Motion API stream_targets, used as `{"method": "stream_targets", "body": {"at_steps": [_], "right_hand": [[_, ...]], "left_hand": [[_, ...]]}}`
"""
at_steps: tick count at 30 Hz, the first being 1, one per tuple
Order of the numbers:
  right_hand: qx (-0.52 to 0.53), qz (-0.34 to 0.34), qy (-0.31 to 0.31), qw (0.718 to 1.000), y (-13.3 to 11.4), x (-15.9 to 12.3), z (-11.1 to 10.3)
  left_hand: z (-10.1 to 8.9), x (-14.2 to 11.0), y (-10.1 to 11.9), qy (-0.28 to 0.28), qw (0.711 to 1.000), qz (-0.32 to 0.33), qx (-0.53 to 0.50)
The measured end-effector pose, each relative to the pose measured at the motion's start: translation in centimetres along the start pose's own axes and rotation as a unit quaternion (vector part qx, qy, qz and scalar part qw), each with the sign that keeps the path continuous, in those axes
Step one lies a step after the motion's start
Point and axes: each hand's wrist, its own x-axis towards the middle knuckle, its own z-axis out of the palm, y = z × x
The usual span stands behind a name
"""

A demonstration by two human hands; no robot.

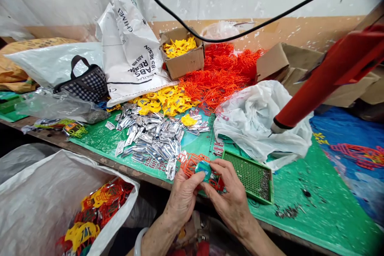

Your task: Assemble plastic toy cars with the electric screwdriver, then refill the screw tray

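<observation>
The 2 hands met in front of the table's near edge, wrists low and fingertips almost together. The left hand was clamped on the disc, a small teal piece, its thumb across the front; the right hand had its fingers bent around the other side of the same work, gripping it. An orange frame stuck out past the fingers on the far left, beside the disc. From where I stood, metal plates came down in a loose heap close to the left fingertips, so the tight side was there. On the other side, the tray sat just beyond the right hand, a few metal bits gathered at its right end; whether a knuckle touched its rim I could not tell. Past that end, the green table showed a broad stretch of its surface, with loose screws scattered near the front edge. Above, a red driver hung aslant, its tip over the plastic bag, well apart from both hands. Yellow parts and red frames filled the back. Below the table edge, at the left, an open sack bulged near the left forearm.
</observation>
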Motion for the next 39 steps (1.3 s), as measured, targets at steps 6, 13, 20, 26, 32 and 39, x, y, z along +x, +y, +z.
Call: {"method": "stream_targets", "body": {"at_steps": [6,13,20,26,32,39], "right_hand": [[0.065,0.022,-0.008,0.998,0.1,0.8,-0.4],[0.072,0.024,0.001,0.997,0.1,0.6,0.0],[0.057,0.016,0.010,0.998,-0.4,0.6,-0.2],[0.071,0.026,0.017,0.997,-0.6,0.6,-0.1],[0.083,0.033,0.018,0.996,-0.7,0.7,0.0],[0.066,-0.009,0.019,0.998,-0.3,-0.1,0.0]], "left_hand": [[0.2,0.0,0.0,0.006,1.000,0.001,-0.024],[0.0,0.1,0.2,-0.003,0.999,-0.008,-0.036],[-0.6,0.1,0.1,-0.019,0.998,-0.049,-0.018],[-0.8,0.0,-0.1,-0.013,0.996,-0.078,-0.033],[-0.5,-0.1,0.0,-0.022,0.998,-0.056,-0.010],[-0.8,-0.4,0.1,-0.018,0.999,-0.039,0.011]]}}
